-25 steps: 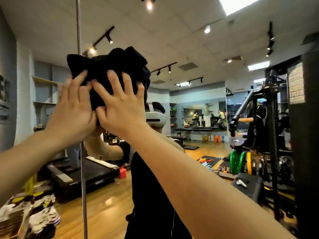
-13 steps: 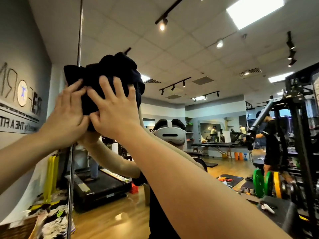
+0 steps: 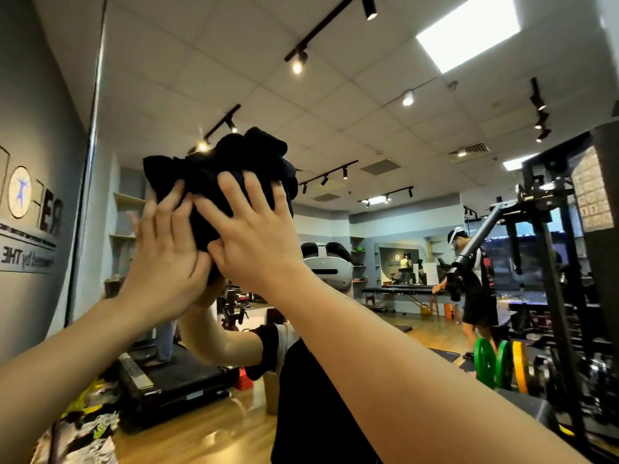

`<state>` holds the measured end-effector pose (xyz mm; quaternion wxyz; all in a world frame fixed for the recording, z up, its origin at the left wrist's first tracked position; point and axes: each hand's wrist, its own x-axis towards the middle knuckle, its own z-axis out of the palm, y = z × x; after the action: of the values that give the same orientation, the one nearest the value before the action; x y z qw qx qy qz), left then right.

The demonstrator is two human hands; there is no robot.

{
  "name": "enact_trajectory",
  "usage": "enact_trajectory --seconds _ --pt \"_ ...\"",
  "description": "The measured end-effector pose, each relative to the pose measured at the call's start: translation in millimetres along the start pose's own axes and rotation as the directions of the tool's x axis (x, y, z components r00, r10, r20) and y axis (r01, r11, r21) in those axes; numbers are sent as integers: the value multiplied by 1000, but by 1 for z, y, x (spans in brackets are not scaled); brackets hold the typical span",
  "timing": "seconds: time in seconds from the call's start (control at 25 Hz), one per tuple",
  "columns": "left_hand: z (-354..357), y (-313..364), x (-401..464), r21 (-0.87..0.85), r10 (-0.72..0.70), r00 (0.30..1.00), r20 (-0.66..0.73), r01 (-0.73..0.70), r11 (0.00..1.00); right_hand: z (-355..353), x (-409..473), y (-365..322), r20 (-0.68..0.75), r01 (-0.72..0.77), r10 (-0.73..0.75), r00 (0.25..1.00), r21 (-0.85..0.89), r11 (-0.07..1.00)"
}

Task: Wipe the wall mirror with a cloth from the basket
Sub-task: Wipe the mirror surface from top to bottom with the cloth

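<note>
A bunched black cloth (image 3: 231, 159) is pressed flat against the wall mirror (image 3: 385, 135), high up in front of me. My left hand (image 3: 164, 259) pushes on the cloth's lower left with fingers together. My right hand (image 3: 254, 236) lies beside it, fingers spread over the cloth's lower right. The thumbs of both hands nearly touch. The mirror reflects my raised arms, a headset and the gym behind me. The basket is not visible.
A vertical mirror seam (image 3: 87, 182) runs down the left, with a grey lettered wall (image 3: 30, 202) reflected beyond it. A black weight rack (image 3: 556, 262) with coloured plates stands at the right. A pile of cloths (image 3: 87, 433) lies low left. Another person (image 3: 475, 289) appears in the reflection.
Both hands and the cloth have shifted to the right of the mirror seam, and my view has tilted upward, showing more ceiling. The two-handed hold on the cloth is the same.
</note>
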<state>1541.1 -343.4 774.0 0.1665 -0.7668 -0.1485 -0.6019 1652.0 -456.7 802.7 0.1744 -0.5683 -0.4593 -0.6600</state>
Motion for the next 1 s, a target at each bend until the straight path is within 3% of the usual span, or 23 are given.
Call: enact_trajectory --seconds 0.56,1.0 --pt "36 125 19 -18 58 998 -40 -59 998 -30 -53 119 -61 2 -5 998 -57 998" --pt "77 269 48 -41 146 986 -77 -149 988 -67 -119 250 -89 -73 63 994 -119 990"
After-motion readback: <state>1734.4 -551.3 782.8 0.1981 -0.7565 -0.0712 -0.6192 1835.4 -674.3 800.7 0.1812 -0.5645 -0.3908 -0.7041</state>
